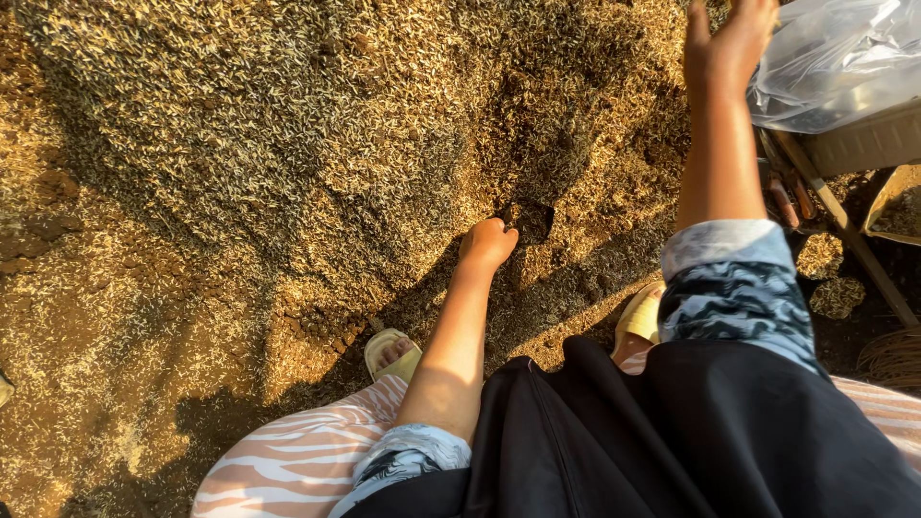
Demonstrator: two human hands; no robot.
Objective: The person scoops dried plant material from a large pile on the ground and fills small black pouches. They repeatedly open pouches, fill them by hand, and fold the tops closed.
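Loose grain (317, 144) covers the ground in a wide heap. My left hand (487, 242) reaches down into it, closed on a small dark scoop-like container (528, 220) that is pressed into the grain. My right hand (727, 43) is raised at the upper right with thumb and fingers spread. It is beside a clear plastic bag (844, 58), and its fingertips are cut off by the frame's top edge. Whether it touches the bag I cannot tell.
The bag lies over a pale crate (868, 144). A wooden stick (849, 235) slants below it, next to a basin (897, 206) holding grain. My feet in pale sandals (393, 357) stand at the heap's edge. Bare earth (43, 225) shows at the left.
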